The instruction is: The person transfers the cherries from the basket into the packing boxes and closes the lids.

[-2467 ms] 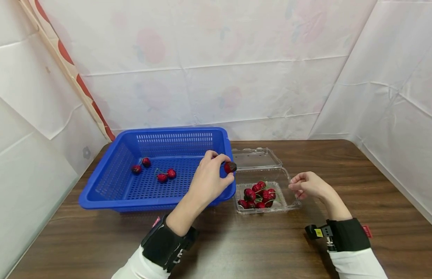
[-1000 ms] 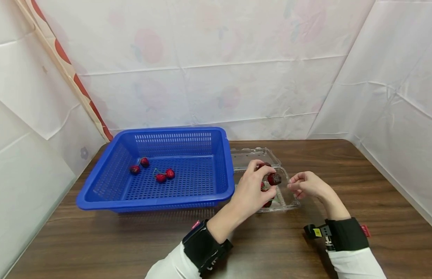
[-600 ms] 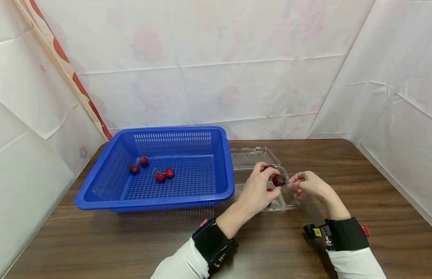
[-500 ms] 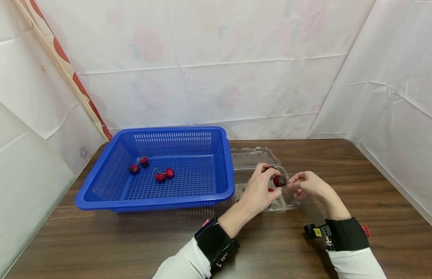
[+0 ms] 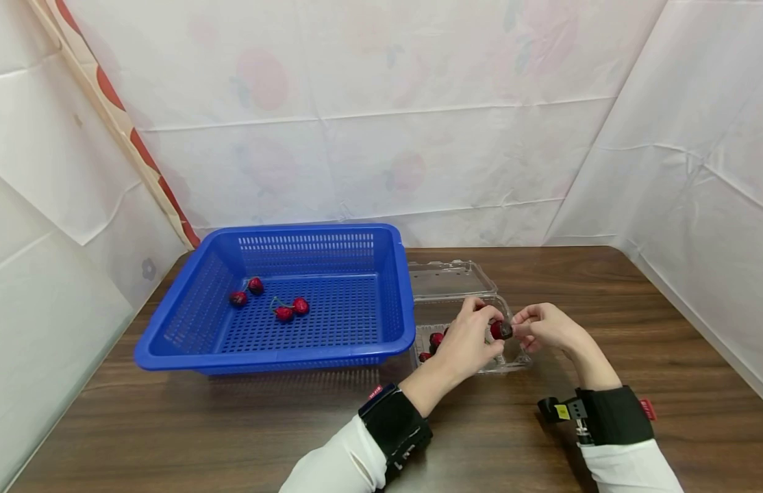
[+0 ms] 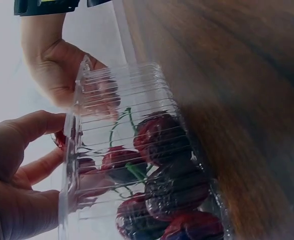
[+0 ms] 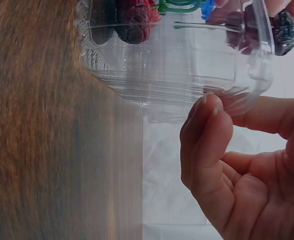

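Observation:
My left hand (image 5: 470,342) pinches a dark red cherry (image 5: 501,330) between fingers and thumb, over the right part of a clear plastic clamshell box (image 5: 511,368). With thumb and fingertips my right hand (image 5: 546,327) grips the box's right rim; the right wrist view shows this hand (image 7: 237,160) at the clear wall's edge. Several cherries (image 6: 172,190) with green stems lie inside the box, seen through its wall in the left wrist view. From the head, my left hand covers most of them, leaving a few cherries (image 5: 436,339) showing at the left.
A blue perforated basket (image 5: 277,357) stands left of the box, with two stemmed pairs of cherries (image 5: 284,313) on its floor. The box's open lid (image 5: 449,281) lies behind it. White sheeting (image 5: 369,137) walls off the back and sides of the wooden table (image 5: 233,424).
My left hand has carried the cherry rightward from over the basket's right edge to above the box, close to my right hand. The right hand stays at the box rim.

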Tool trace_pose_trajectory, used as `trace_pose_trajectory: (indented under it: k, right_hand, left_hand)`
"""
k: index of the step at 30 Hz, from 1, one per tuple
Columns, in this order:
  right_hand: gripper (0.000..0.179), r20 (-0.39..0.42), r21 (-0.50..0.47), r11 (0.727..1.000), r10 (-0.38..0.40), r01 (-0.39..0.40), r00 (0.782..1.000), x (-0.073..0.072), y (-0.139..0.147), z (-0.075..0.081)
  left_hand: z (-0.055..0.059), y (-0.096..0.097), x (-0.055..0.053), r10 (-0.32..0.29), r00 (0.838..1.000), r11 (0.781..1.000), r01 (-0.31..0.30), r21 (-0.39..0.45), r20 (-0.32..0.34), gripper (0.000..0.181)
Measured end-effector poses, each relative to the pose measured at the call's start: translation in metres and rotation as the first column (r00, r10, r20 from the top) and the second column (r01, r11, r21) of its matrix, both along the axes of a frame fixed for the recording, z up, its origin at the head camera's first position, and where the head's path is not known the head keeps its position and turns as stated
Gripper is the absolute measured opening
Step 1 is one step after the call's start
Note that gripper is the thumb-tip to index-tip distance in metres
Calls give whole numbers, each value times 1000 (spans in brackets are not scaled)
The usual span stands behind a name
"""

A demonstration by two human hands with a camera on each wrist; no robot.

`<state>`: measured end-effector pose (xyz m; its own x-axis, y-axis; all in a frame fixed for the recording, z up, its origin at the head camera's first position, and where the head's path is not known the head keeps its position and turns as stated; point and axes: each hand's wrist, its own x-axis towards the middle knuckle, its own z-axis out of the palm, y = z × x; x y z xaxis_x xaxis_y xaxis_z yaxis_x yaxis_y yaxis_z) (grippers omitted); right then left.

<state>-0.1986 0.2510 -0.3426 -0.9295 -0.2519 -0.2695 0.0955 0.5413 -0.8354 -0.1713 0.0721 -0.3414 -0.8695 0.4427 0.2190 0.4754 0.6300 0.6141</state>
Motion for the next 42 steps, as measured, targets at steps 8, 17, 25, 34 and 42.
trace_pose_trajectory:
  k: [8,17,25,34,42]
  right_hand:
    - [20,-2,3,1000,-12,12,1000,1,0,1]
    - [20,3,5,1000,-11,11,1000,1,-1,2]
    - [21,3,2,1000,-5,5,1000,1,-1,2]
    - [21,-3,6,1000,-7,7,1000,0,-1,2]
    - [22,4,2,1000,-7,7,1000,0,-1,1]
  left_hand:
    - [-5,5,-1,20,1000,992,-19,-123,2,29]
    - [-6,10,-4,21,999,960,-33,-278,-48,26]
    - [-6,11,-5,9,998,914,-33,-404,-61,25]
    - [-5,10,-5,-9,998,910,-19,-414,-67,34]
    - [-1,7,0,20,998,925,-44,-377,-66,35]
